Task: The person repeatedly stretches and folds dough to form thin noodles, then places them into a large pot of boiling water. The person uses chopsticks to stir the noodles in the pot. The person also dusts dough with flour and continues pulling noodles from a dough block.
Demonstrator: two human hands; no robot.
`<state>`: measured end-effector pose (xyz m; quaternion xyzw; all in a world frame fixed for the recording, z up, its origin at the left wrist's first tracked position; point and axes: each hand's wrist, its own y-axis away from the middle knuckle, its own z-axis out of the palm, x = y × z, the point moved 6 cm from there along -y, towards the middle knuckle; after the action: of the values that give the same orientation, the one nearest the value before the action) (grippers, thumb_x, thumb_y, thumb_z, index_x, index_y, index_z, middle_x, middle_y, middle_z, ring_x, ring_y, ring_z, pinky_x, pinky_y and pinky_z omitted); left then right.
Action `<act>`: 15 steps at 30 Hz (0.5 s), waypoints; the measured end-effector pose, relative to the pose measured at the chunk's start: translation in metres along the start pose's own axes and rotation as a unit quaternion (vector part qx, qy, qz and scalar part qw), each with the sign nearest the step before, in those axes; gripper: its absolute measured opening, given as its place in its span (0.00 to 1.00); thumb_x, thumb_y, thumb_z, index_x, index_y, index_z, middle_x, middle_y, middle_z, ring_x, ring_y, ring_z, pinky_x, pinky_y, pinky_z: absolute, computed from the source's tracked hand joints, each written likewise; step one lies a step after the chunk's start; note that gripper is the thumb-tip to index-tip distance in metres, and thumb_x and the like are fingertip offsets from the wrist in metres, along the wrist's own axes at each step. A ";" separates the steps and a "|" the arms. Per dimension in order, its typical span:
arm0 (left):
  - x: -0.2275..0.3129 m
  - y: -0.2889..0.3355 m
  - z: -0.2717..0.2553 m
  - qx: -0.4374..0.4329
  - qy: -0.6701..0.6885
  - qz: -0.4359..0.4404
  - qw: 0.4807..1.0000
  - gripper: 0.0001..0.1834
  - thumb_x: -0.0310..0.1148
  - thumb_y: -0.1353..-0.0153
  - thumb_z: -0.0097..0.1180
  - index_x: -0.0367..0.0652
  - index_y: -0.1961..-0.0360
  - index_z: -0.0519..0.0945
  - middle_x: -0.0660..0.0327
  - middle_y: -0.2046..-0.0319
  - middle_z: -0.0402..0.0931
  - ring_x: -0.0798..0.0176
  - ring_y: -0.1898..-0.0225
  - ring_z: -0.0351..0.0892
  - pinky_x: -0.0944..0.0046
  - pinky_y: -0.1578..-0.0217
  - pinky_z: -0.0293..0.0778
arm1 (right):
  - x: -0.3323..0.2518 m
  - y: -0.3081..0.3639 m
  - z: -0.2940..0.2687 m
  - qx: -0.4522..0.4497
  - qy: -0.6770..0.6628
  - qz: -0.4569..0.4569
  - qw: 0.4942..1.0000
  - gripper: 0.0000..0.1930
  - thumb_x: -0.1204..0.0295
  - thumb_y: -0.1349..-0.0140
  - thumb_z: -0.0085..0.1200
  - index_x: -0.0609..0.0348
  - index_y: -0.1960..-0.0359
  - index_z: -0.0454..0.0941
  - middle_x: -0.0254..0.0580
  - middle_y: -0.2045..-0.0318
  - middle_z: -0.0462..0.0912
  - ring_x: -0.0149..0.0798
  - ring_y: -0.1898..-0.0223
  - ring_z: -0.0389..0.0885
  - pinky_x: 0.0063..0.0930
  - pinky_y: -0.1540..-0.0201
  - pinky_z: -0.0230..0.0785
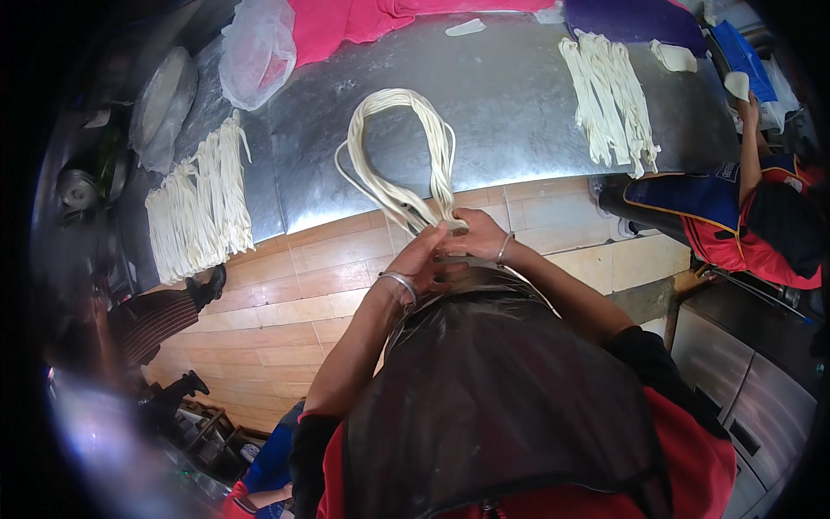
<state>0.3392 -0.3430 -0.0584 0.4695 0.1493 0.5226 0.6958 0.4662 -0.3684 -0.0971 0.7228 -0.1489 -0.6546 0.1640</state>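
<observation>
One pale noodle loop (440, 156), just beyond left hand (424, 259) and right hand (479, 234), its near ends in both hands' grasp

Left hand (425, 258) and right hand (477, 235) are holding looped dough strands (439, 164) toward twelve o'clock; pale strips (610, 104) are lying at two.

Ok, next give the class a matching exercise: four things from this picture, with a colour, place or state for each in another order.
Things:
1. looped dough strands
2. cloth at far right
3. cloth at far middle
4. plastic bag

Descriptions:
a. pink
b. see-through
c. near ends at the left hand and right hand
d. purple

Pairs: 1-c, 2-d, 3-a, 4-b
</observation>
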 end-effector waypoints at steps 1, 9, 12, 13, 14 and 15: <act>-0.003 -0.006 0.007 -0.012 0.006 0.012 1.000 0.40 0.63 0.43 0.52 0.56 0.35 0.59 0.58 0.40 0.63 0.47 0.40 0.63 0.34 0.42 0.51 | 0.005 -0.001 -0.001 0.028 0.033 0.027 0.999 0.26 0.63 0.49 0.66 0.66 0.52 0.76 0.46 0.63 0.84 0.33 0.63 0.81 0.28 0.58 0.72; 0.050 0.003 -0.047 0.256 -0.413 0.221 0.846 0.24 0.44 0.45 0.64 0.44 0.51 0.79 0.56 0.64 0.82 0.60 0.65 0.82 0.62 0.67 0.78 | 0.030 0.007 0.006 0.065 -0.158 0.031 0.985 0.14 0.71 0.44 0.61 0.63 0.58 0.79 0.36 0.66 0.82 0.28 0.64 0.78 0.24 0.59 0.71; 0.149 0.023 -0.089 0.479 -0.530 0.355 0.603 0.26 0.45 0.52 0.65 0.44 0.53 0.78 0.52 0.63 0.80 0.49 0.65 0.80 0.54 0.64 0.76 | 0.016 0.016 0.009 0.077 -0.232 -0.031 0.969 0.14 0.71 0.44 0.61 0.64 0.57 0.78 0.33 0.64 0.80 0.25 0.62 0.75 0.22 0.57 0.69; 0.184 0.018 -0.079 0.476 -0.584 0.470 0.460 0.27 0.43 0.52 0.64 0.45 0.51 0.76 0.51 0.58 0.78 0.46 0.58 0.77 0.52 0.58 0.75 | 0.012 0.016 0.012 0.070 -0.249 -0.015 0.966 0.15 0.71 0.44 0.62 0.64 0.57 0.78 0.33 0.64 0.79 0.25 0.61 0.75 0.22 0.57 0.69; 0.213 -0.003 -0.083 0.477 -0.614 0.453 0.436 0.26 0.42 0.51 0.63 0.45 0.51 0.75 0.52 0.57 0.77 0.45 0.55 0.76 0.51 0.56 0.74 | 0.004 0.017 0.012 0.071 -0.242 -0.020 0.967 0.15 0.71 0.44 0.61 0.63 0.57 0.78 0.33 0.63 0.79 0.25 0.61 0.75 0.22 0.56 0.69; 0.240 -0.023 -0.082 0.467 -0.641 0.463 0.396 0.25 0.41 0.50 0.62 0.46 0.50 0.74 0.52 0.55 0.76 0.44 0.51 0.74 0.50 0.54 0.73 | -0.003 0.019 0.011 0.080 -0.227 -0.011 0.971 0.15 0.71 0.44 0.61 0.63 0.56 0.78 0.33 0.62 0.79 0.25 0.60 0.75 0.22 0.56 0.69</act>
<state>0.3938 -0.0942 -0.0507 0.9150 -0.3599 0.1587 -0.0899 0.4551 -0.3848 -0.0869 0.5680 -0.2260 -0.7891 0.0602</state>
